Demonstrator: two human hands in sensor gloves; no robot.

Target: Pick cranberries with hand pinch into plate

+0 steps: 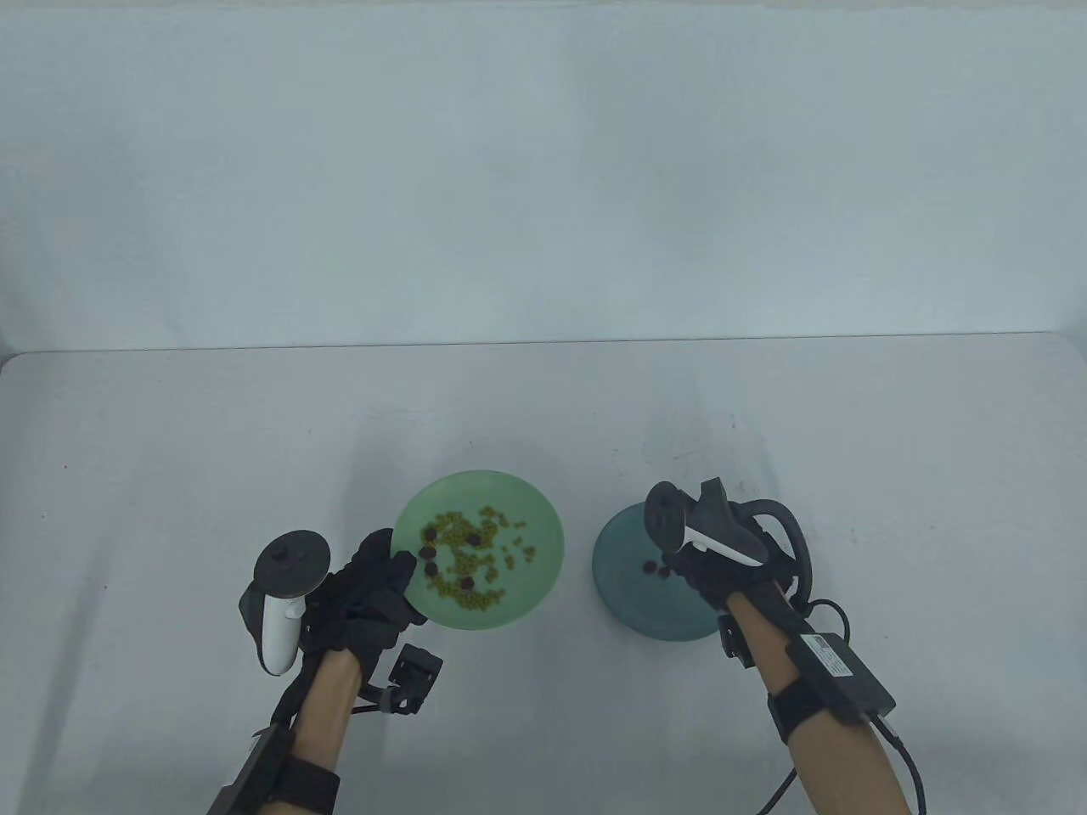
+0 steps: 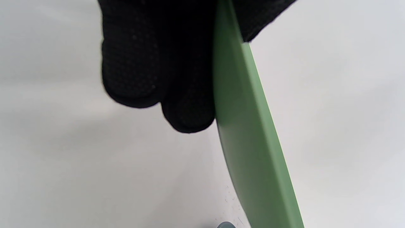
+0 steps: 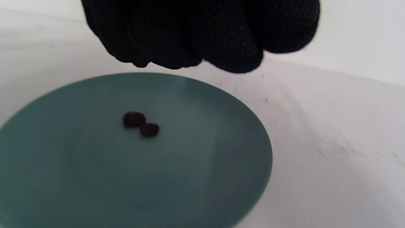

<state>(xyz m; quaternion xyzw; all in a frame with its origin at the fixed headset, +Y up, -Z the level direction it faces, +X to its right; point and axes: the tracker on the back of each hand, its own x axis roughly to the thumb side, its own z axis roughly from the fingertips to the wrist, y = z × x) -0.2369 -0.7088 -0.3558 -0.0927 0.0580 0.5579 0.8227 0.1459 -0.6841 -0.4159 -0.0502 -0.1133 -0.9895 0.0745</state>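
Table [image 1: 170, 475]: pale grey surface, carries both plates. Green plate [image 1: 543, 552]: the landmark; just left of the teal plate and apart from it, holding a scatter of yellow-green beans [image 1: 471, 560] mixed with several dark cranberries [image 1: 430, 534]. Teal plate [image 1: 620, 594]: the receiving dish, just right of the green plate, with two delivered cranberries [image 3: 140, 124] lying touching each other near its middle. Left hand [image 1: 365, 594]: at the green plate's left rim, gripping it, thumb above and fingers [image 2: 158, 79] beneath; the left wrist view shows the rim edge-on and slanted, though whether the plate is lifted or tilted off the table cannot be told. Right hand [image 1: 705, 569]: right of the green plate, hovering over the teal plate, fingertips [image 3: 202, 41] bunched together; a small dark-red speck [image 3: 140, 64] shows at their lower edge, probably a pinched cranberry, but this is not certain. Risks, as judgement: if the left grip tips the green plate further, beans and berries may slide toward its low side or spill onto the table; a berry let go from height over the teal plate may bounce or roll off its shallow rim; on later pinches among the beans, gloved fingertips may take up a bean with the berry or crush the soft fruit.
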